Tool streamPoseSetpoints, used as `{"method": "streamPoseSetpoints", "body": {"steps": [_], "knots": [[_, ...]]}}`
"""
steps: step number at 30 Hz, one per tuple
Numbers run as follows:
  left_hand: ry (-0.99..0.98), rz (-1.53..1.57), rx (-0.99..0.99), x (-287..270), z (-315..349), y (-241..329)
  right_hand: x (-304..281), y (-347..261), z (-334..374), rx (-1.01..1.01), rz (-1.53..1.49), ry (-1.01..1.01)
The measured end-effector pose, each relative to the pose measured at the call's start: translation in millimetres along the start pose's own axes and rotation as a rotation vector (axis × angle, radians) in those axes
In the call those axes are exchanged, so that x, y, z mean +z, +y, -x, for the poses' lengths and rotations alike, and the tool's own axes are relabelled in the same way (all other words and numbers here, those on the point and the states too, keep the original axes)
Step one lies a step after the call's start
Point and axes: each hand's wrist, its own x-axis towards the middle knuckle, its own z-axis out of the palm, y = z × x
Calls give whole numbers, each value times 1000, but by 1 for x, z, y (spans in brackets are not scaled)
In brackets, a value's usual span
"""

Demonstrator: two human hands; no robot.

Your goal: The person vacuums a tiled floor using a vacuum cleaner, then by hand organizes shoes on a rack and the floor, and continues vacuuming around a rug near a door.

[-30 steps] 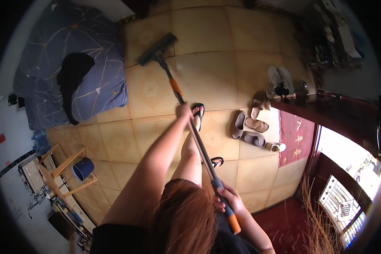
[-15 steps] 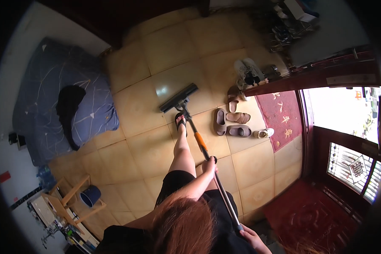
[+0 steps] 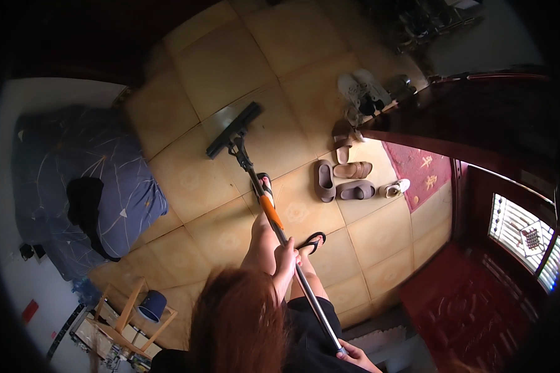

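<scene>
A sponge mop [image 3: 310, 289] with a silver pole, an orange sleeve and a wide dark head slants across the middle of the view. Its head [image 3: 233, 130] rests on the tiled floor ahead of my feet. My left hand [image 3: 286, 258] is wrapped round the pole below the orange sleeve. Lower down, near the pole's end, my right hand [image 3: 356, 359] closes on it beside my dark shorts. My feet, in black flip-flops [image 3: 315, 243], stand on either side of the pole. Hair covers most of my left arm.
Several slippers [image 3: 324, 181] and pale sneakers [image 3: 354, 90] lie right of the mop, by a red doormat [image 3: 420, 171]. A blue-covered bed [image 3: 130, 205] with a black garment [image 3: 87, 208] stands left. At lower left are a wooden stool [image 3: 127, 304] and dark blue bucket [image 3: 151, 306].
The mop head has moved left and farther forward across the tiles, both hands still on the pole. My other foot has come into view, and the view has turned somewhat.
</scene>
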Motion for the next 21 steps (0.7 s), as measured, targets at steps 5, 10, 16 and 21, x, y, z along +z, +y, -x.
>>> {"method": "streamPoseSetpoints", "body": {"steps": [5, 10, 16, 21], "knots": [[48, 35, 133, -8, -42, 72, 3, 12, -72, 77, 87, -51], [-21, -45, 281, 15, -92, 202, 39, -80, -163, 168, 109, -159], [21, -137, 542, 20, -161, 355, 110, -168, -237, -10, -55, -307], [-28, -137, 513, 15, -161, 390, 129, -164, -250, -58, -139, -367]]}}
